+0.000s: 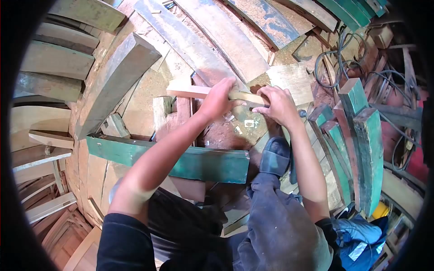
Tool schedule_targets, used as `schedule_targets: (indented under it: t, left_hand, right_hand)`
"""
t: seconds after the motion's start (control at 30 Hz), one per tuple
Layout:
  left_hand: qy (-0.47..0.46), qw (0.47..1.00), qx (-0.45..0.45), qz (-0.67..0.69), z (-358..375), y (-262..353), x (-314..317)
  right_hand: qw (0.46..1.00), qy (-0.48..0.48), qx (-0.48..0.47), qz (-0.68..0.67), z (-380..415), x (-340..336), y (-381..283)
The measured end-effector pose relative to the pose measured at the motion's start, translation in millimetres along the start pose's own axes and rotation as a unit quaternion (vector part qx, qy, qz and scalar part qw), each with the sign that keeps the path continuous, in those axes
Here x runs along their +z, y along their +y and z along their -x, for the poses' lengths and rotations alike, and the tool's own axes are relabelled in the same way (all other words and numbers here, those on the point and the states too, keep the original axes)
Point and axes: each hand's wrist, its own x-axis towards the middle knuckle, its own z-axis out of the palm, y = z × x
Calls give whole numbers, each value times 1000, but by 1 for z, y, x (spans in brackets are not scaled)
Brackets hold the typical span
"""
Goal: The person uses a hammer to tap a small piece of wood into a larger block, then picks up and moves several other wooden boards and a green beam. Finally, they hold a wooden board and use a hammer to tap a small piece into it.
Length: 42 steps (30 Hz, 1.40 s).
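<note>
A narrow pale strip of wood [187, 90] lies crosswise in front of me, its left end above some short wood blocks. My left hand [219, 99] is closed round the middle of the strip. At its right end my right hand [276, 103] grips it, fingers curled over the top. Below the hands, sawdust and small scraps cover the floor [244, 128]. Nearer to me, a long green-faced beam [212, 163] runs across, under my left forearm. My right forearm passes beside a dark shoe [275, 156].
Long planks [226, 38] lie beyond the hands. Green-painted timbers [370, 153] lean at the right, below coiled cables [337, 63]. A thick curved beam [117, 81] and several boards [58, 58] are at the left. Blue cloth [361, 235] lies at the lower right.
</note>
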Motion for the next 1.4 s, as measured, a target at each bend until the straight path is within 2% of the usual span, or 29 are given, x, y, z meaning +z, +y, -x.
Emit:
schedule_targets:
  t: [0.03, 0.13, 0.23, 0.33, 0.43, 0.53, 0.67, 0.77, 0.8, 0.9, 0.93, 1.03, 1.1, 1.2, 1.3, 1.4]
  left_hand:
    - [9, 1000, 11, 14, -3, 1, -2]
    - [-54, 998, 26, -18, -9, 1, -5]
    - [-137, 986, -72, -60, -14, 6, -10]
    - [-94, 993, -51, -57, -14, 0, -7]
    - [-160, 978, -130, 32, -29, -3, -11]
    - [-164, 959, -181, 140, -36, -3, -20]
    - [8, 973, -114, 199, -22, -11, -22]
    - [69, 985, -108, 113, -13, -6, -17]
    - [40, 988, -118, 94, -14, -1, -21]
    - [54, 986, -126, 99, -19, 16, -25]
    - [60, 984, -115, 120, -19, 20, -26]
    - [36, 980, -114, 159, -8, 28, -24]
    - [48, 987, -84, 126, -2, 31, -20]
    - [20, 994, -76, 74, 7, 30, -15]
    - [59, 997, -43, 34, 11, 22, -8]
    - [69, 994, -67, 56, 9, 19, -4]
  right_hand:
    - [1000, 20, -11, -2, 1, 2, 1]
    - [1000, -22, 18, -4, -1, -5, 0]
    - [999, -37, 30, -1, -7, -14, -6]
    - [996, -40, 36, -64, -16, -5, 5]
    - [993, -61, 54, -81, -24, -5, 12]
    - [995, -65, 52, -51, -26, -3, 13]
    - [990, -107, 82, -41, -31, -9, 11]
    - [988, -107, 100, -48, -32, -10, 9]
    - [994, -71, 79, -36, -28, -9, 8]
    - [997, 69, 25, -36, -19, -7, 6]
    - [990, 116, 1, -77, -16, -11, 6]
    - [946, 240, 52, -210, 16, -23, -2]
    - [943, 277, 75, -168, 49, -20, 1]
    - [939, 260, 138, -176, 96, -2, 10]
    - [936, 248, 173, -179, 132, 13, 17]
    - [924, 235, 227, -198, 159, 22, 13]
